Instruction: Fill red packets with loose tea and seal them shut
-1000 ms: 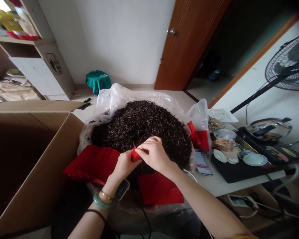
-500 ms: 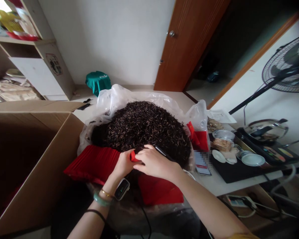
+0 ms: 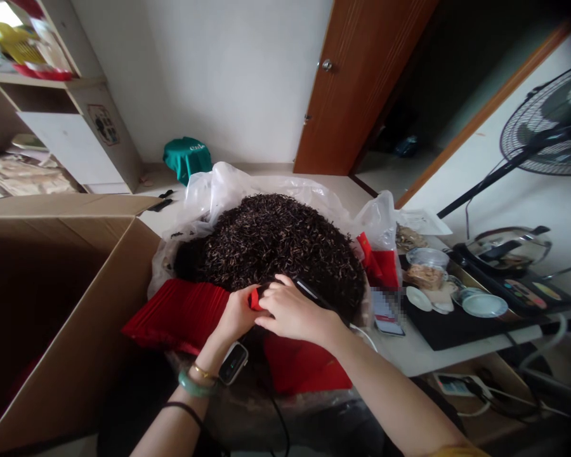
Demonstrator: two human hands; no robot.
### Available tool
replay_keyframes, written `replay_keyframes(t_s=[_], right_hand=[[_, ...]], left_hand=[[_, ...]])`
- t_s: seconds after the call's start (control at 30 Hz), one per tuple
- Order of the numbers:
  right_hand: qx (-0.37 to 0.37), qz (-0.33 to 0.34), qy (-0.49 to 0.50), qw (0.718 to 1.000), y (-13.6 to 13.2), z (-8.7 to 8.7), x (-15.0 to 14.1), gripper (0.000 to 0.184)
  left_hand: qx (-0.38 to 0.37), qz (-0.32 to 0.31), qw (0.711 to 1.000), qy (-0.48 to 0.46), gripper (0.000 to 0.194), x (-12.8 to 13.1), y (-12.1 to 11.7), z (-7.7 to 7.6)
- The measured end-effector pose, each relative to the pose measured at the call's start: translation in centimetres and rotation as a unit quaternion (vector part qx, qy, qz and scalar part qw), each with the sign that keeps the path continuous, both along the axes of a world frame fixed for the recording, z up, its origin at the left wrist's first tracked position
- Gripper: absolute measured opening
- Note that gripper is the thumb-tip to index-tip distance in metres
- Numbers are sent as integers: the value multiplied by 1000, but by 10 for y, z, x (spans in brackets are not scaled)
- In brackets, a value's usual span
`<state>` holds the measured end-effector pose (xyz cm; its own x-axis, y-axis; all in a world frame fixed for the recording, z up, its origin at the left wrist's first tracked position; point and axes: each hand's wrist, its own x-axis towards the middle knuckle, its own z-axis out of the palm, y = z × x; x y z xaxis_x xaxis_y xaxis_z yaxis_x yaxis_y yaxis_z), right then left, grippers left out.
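My left hand (image 3: 240, 314) is closed around a small red packet (image 3: 254, 298), of which only a bit shows between the fingers. From the right, my right hand (image 3: 285, 308) meets it with curled fingers at the packet; its fingertips are partly hidden. Just beyond both hands rises a mound of dark dried tea leaves (image 3: 276, 238) in a clear plastic bag (image 3: 223, 184). A tight row of red packets (image 3: 181, 314) lies beside my left wrist. Other flat red packets (image 3: 307, 365) rest below my right forearm. A dark device edge (image 3: 309, 289) shows behind my right hand.
An open cardboard box (image 3: 76, 330) stands at the left. To the right are more red packets (image 3: 385, 266), a phone (image 3: 387, 314), and a black mat (image 3: 450, 330) with small dishes and a glass kettle (image 3: 509, 247). A standing fan (image 3: 547, 127) is farther right.
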<state>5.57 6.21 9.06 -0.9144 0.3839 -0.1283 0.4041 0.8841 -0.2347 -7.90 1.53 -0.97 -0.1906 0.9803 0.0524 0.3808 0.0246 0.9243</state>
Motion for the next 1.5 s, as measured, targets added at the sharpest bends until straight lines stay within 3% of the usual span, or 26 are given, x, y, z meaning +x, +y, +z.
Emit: replay_keyframes(t_s=[0.17, 0.37, 0.47, 0.57, 0.63, 0.7, 0.87, 0.97, 1.07, 1.37, 1.5], right_hand=[[17, -9, 103, 995, 1, -4, 6, 8], [34, -7, 39, 999, -1, -12, -1, 11], [13, 6, 105, 994, 0, -13, 4, 8], [-28, -17, 254, 967, 5, -13, 16, 22], [-42, -85, 325, 941, 8, -15, 23, 44], [-58, -149, 335, 929, 10, -21, 26, 57], [-156, -206, 349, 901, 11, -41, 23, 9], [-179, -224, 397, 872, 13, -48, 23, 13], [-185, -221, 419, 861, 15, -51, 25, 18], [-197, -249, 445, 837, 9, -60, 18, 22], [-226, -263, 476, 808, 6, -68, 15, 21]], left_hand=[[11, -1, 1000, -6, 9, 2, 0, 3], [15, 2, 999, -30, 17, 1, 0, 2], [25, -5, 998, -58, 20, 1, 1, 4], [8, 3, 994, -110, 27, 1, 0, 10], [-8, -1, 989, -150, 34, 3, -1, 15], [-15, -14, 983, -182, 39, 6, -3, 19], [3, -7, 974, -225, 40, 9, -5, 25], [31, 28, 961, -274, 45, 8, -5, 26], [46, 58, 950, -305, 49, 7, -6, 26], [149, 142, 952, -226, 29, 19, -6, 19], [137, 164, 946, -244, 25, 18, -5, 18]])
